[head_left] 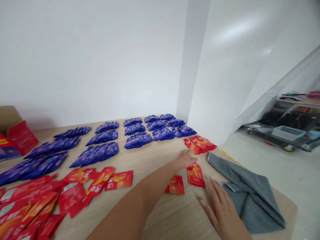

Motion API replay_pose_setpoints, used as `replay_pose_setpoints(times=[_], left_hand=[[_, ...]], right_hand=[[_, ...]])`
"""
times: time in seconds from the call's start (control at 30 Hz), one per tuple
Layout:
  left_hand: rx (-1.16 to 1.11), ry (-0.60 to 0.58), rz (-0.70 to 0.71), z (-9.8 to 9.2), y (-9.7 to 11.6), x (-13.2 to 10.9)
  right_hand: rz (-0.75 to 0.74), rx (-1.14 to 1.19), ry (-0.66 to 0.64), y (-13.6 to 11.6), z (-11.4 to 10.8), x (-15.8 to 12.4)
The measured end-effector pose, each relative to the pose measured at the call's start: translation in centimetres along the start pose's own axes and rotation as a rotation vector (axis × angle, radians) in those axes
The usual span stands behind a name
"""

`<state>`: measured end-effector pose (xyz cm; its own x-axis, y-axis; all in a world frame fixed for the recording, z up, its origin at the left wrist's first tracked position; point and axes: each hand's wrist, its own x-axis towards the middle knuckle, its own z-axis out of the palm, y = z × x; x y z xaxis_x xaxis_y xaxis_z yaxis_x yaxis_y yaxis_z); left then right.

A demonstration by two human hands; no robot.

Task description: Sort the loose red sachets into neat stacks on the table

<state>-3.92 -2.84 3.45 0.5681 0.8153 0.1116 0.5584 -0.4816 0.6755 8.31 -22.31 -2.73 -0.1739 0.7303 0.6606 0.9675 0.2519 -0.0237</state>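
Observation:
My left hand (186, 159) reaches forward across the table, its fingers bent and slightly blurred. They close on the upper end of a red sachet (196, 176) printed with orange fruit; the grip itself is partly hidden. Just beyond the fingertips lies an overlapping row of red sachets (201, 144). My right hand (221, 206) rests low at the right with its fingers apart and holds nothing; its fingertips are close to the lower edge of that same sachet. Another red sachet (177, 185) lies partly behind my left forearm.
Fanned groups of blue-purple sachets (100, 153) cover the back of the wooden table (150, 163). Loose red sachets (72, 195) pile up at the left, near an opened red box (22, 138). A grey cloth (257, 196) lies at the right edge. A trolley (285, 136) stands beyond.

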Motion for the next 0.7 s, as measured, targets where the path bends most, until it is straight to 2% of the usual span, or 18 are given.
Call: replay_pose_setpoints(times=[0.1,0.2,0.3,0.47,0.57,0.63,0.7], left_hand=[[0.185,-0.213,0.154,0.5,0.6,-5.3],[0.308,-0.289,0.143,-0.3,0.4,-10.0],[0.332,-0.275,0.094,-2.8,-0.9,-14.4],[0.327,-0.256,0.101,-8.3,-4.4,-22.9],[0.318,-0.288,0.066,-11.1,-5.7,-27.7],[0.303,-0.273,0.037,-12.6,-6.2,-30.4],[0.302,-0.235,0.029,-13.8,-6.5,-32.9]], right_hand=[[-0.038,-0.005,-0.034,0.2,0.4,0.3],[-0.102,0.015,-0.066,0.6,0.5,0.3],[-0.143,0.013,-0.052,1.2,0.5,0.3],[-0.232,-0.017,-0.071,1.4,0.0,1.1],[-0.214,-0.021,-0.089,-1.3,0.1,1.7],[-0.156,0.050,-0.106,-5.2,0.6,2.1],[-0.131,0.195,-0.144,-10.3,1.5,2.8]])
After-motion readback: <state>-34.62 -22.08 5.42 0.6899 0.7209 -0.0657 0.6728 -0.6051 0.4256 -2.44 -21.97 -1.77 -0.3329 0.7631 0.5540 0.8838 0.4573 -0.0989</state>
